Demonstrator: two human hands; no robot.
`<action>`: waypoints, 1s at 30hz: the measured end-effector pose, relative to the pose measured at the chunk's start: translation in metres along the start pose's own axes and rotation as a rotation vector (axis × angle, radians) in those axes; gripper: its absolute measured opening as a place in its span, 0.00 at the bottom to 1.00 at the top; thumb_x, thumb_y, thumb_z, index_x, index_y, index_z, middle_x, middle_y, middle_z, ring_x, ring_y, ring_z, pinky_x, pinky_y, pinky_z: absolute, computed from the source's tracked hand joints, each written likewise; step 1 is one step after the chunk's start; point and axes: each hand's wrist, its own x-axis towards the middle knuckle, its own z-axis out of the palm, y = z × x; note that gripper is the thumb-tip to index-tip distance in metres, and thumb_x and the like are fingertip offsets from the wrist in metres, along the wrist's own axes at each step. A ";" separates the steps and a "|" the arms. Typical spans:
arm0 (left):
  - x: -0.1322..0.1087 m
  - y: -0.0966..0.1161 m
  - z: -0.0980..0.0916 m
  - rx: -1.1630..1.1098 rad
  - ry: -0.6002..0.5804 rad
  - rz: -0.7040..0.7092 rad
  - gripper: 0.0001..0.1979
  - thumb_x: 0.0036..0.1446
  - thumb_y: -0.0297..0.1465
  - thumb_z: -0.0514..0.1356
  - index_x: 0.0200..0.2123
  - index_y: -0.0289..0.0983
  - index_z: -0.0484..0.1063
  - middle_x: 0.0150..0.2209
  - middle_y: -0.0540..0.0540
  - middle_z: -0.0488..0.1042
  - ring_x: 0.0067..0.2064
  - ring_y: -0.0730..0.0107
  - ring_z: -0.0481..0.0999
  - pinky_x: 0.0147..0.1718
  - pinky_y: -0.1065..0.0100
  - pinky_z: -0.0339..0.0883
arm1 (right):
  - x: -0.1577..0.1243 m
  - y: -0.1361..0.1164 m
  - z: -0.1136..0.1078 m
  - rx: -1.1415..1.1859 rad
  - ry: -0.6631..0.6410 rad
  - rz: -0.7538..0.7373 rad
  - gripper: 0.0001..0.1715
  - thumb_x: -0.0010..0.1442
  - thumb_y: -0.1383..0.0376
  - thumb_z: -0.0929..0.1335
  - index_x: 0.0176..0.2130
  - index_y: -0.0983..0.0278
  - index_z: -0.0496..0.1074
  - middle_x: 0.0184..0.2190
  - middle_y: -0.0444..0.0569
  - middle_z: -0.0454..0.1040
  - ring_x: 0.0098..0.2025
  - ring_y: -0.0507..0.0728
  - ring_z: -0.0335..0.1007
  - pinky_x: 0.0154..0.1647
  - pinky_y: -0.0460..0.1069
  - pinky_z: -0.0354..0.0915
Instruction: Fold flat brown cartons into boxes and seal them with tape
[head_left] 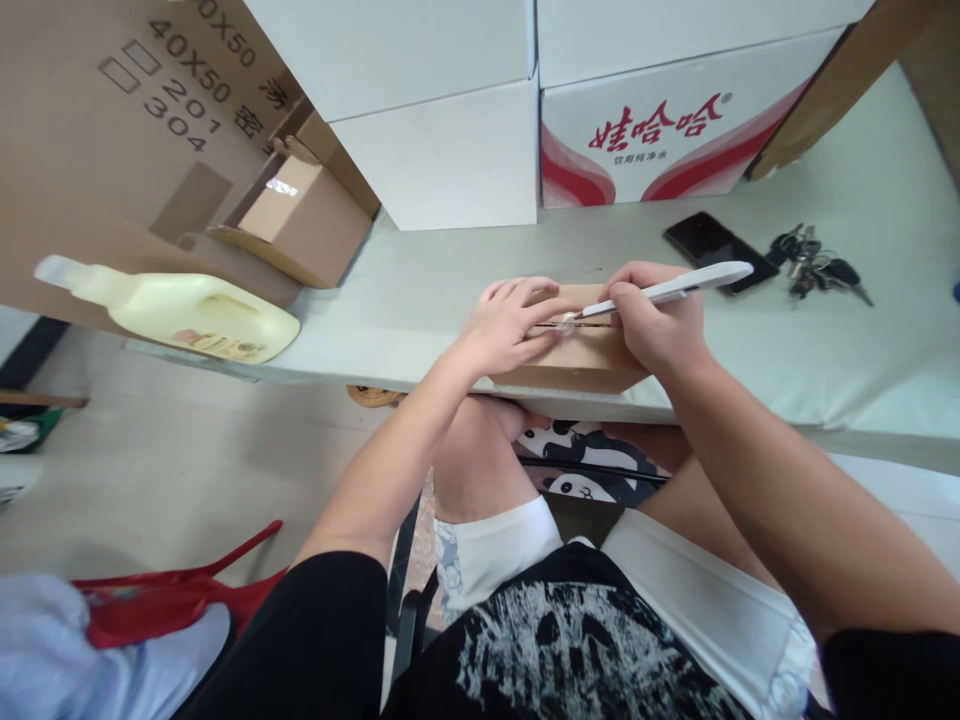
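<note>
A small brown cardboard box point(581, 362) lies near the front edge of the pale green tabletop point(397, 320). Across its top runs a dark seam with a bit of clear tape point(568, 324) by my left fingertips. My left hand point(514, 322) rests on the box's left part, its fingers spread. In my right hand point(660, 318) is a white utility knife point(701, 280), held like a pen, with its tip pointing left at the seam beside the tape.
Behind stand stacked white cartons point(457, 160). At the left are a yellow bottle point(206, 315) lying on its side and an open cardboard box point(307, 215). A black phone point(716, 250) and keys point(814, 265) lie at the right.
</note>
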 end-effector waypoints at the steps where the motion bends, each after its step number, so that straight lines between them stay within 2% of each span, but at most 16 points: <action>1: 0.000 0.000 0.000 -0.004 0.000 -0.004 0.20 0.71 0.41 0.57 0.63 0.57 0.74 0.69 0.46 0.67 0.70 0.54 0.65 0.69 0.47 0.53 | 0.000 0.000 0.000 -0.018 -0.013 -0.005 0.12 0.55 0.67 0.63 0.22 0.58 0.66 0.19 0.46 0.67 0.26 0.57 0.64 0.29 0.54 0.59; 5: 0.002 0.002 0.000 -0.035 0.011 -0.041 0.16 0.69 0.40 0.59 0.57 0.56 0.79 0.68 0.47 0.68 0.70 0.55 0.66 0.70 0.47 0.51 | 0.001 0.001 0.003 -0.043 -0.061 -0.012 0.12 0.55 0.67 0.64 0.21 0.58 0.66 0.19 0.45 0.67 0.24 0.56 0.61 0.28 0.53 0.58; 10: 0.003 0.003 0.002 -0.077 0.048 -0.081 0.15 0.66 0.39 0.62 0.54 0.56 0.81 0.67 0.49 0.70 0.69 0.55 0.67 0.70 0.48 0.54 | 0.002 0.002 0.005 -0.049 -0.071 -0.038 0.12 0.54 0.67 0.65 0.21 0.59 0.66 0.18 0.44 0.67 0.24 0.54 0.60 0.27 0.52 0.56; 22: 0.006 0.005 -0.003 -0.146 0.014 -0.139 0.14 0.64 0.38 0.64 0.51 0.52 0.83 0.67 0.50 0.70 0.69 0.55 0.68 0.71 0.49 0.53 | 0.002 0.002 0.005 -0.093 -0.127 -0.097 0.12 0.55 0.63 0.65 0.21 0.59 0.67 0.18 0.44 0.69 0.24 0.54 0.61 0.27 0.51 0.55; 30: 0.008 0.003 -0.003 -0.156 0.000 -0.147 0.12 0.64 0.38 0.65 0.49 0.54 0.84 0.67 0.51 0.69 0.69 0.54 0.67 0.71 0.46 0.51 | 0.002 0.001 0.006 -0.162 -0.156 -0.108 0.12 0.55 0.63 0.65 0.21 0.59 0.65 0.18 0.44 0.66 0.24 0.54 0.59 0.28 0.52 0.54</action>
